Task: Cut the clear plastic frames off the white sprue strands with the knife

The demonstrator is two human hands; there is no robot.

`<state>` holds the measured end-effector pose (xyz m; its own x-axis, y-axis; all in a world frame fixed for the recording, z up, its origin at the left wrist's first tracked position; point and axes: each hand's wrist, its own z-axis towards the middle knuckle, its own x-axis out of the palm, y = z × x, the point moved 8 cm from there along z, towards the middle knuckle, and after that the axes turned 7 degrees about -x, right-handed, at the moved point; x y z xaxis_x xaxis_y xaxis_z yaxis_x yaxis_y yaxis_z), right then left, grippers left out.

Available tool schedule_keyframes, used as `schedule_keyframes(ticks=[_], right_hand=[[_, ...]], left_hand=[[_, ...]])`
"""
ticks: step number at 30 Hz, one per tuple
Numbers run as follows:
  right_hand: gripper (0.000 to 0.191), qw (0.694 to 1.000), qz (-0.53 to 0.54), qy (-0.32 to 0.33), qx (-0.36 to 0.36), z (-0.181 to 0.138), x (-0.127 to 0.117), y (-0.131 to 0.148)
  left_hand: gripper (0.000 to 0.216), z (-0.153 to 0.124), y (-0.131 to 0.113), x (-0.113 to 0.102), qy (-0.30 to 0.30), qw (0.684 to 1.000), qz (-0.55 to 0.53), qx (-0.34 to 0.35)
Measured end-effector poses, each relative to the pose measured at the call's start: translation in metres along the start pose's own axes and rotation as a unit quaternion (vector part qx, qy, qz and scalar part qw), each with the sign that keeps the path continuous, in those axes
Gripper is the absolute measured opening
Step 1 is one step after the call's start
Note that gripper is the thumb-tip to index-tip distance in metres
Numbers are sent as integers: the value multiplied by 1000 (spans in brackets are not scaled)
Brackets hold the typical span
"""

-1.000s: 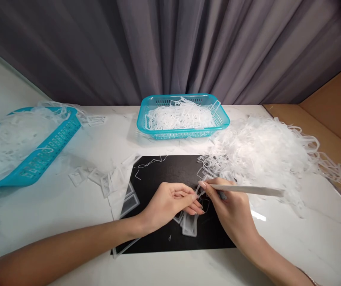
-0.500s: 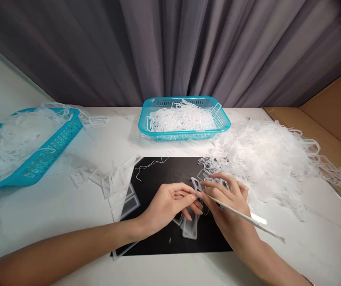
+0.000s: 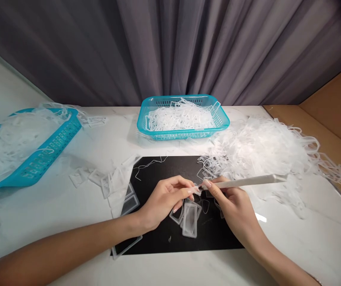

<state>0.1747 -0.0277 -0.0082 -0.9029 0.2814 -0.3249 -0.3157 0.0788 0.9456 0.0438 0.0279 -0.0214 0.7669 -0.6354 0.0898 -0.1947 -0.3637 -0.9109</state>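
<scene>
My left hand (image 3: 166, 202) is closed in a pinch on a small clear plastic piece (image 3: 198, 191) above the black mat (image 3: 155, 234). Close beside it, my right hand (image 3: 231, 198) grips a slim tool with a pale, wrapped-looking handle (image 3: 250, 181). The handle sticks out to the right, and its tip is at the plastic piece; the kind of tip is too small to tell. Below the fingers, several clear rectangular plastic frames (image 3: 190, 220) lie overlapping on the mat. A thin loose strand (image 3: 208, 205) curls near them.
A blue basket (image 3: 182, 136) of clear plastic strips stands at the back. Another blue basket (image 3: 51, 147), heaped full, is at the left. A big tangle of clear strips (image 3: 262, 151) spreads over the right side. Loose frames (image 3: 106, 184) lie left of the mat; a cardboard box (image 3: 334, 103) is far right.
The tool's handle has swung upward, from slanting down to the right to nearly level. My right fingers have closed round it, and the plastic piece now shows between both hands.
</scene>
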Motion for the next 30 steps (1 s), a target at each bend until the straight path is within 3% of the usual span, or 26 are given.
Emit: schedule_keyframes(ticks=[5,10,15,18,23,26,30], right_hand=[[37,1000,4,-16,-9,4,-6,0],[31,997,-21,-68,-28,7,-30,3],[27,987,-89,-130,-34,5,-53,9],[22,987,-82,-116,-70,5,-48,16],[23,996,-22,-28,-83,5,-28,19],[22,994,-24,-38,-100,4,-32,23],[16,981,-102,-66,-149,4,-45,32]], left_hand=[[12,0,3,9,57,997,-37,-34],[14,-3,5,17,108,986,-99,-75],[14,-3,4,18,120,986,-63,-93],[19,-3,6,20,127,986,-36,-106],[25,-5,4,21,128,988,32,-83],[25,-7,5,24,140,983,78,-91],[25,-7,6,22,127,981,114,-97]])
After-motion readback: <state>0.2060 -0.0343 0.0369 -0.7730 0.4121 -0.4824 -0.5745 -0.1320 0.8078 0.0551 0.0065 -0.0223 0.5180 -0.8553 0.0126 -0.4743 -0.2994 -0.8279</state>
